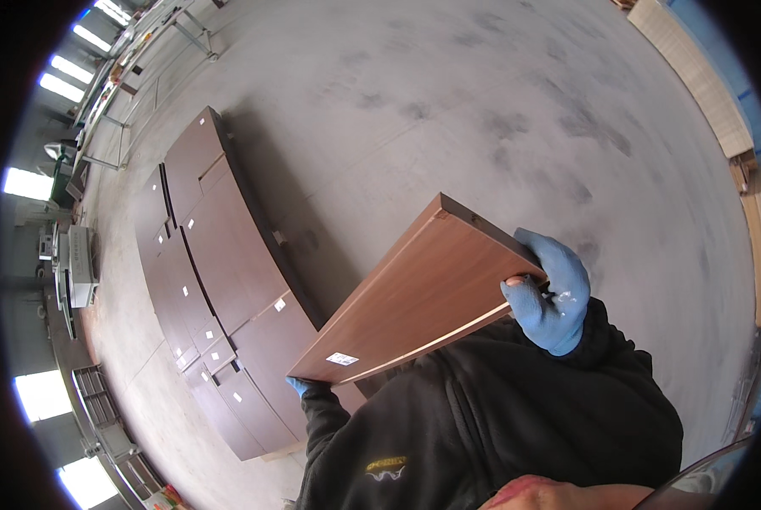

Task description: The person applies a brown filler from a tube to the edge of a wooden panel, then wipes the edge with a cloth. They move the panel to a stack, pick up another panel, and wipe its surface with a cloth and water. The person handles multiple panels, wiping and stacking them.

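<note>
the person's dark jacket [482,416] is nearest, just behind a brown board [406,297] carried in front of the body, tilted, its right end rising; a pale strip runs along the board's lower long edge, and a white label [341,359] sits near its left end. at the board's right end, the right hand [554,293], in a blue glove, has its fingers clasped around the edge, a bare thumb tip pressed on the broad face. at the board's lower left corner, the left hand [297,385] shows only a bit of blue glove; its fingers are mostly hidden, so i cannot tell how they close. beyond the board, to its left, brown panels [236,229] with small white labels lie on the grey floor [482,102], partly covered by the board in this view. farther out, well to the board's right, are pale boards [695,76]; far to its left, past the panels, are a metal-framed surface [100,161] and bright windows [42,396].
</note>
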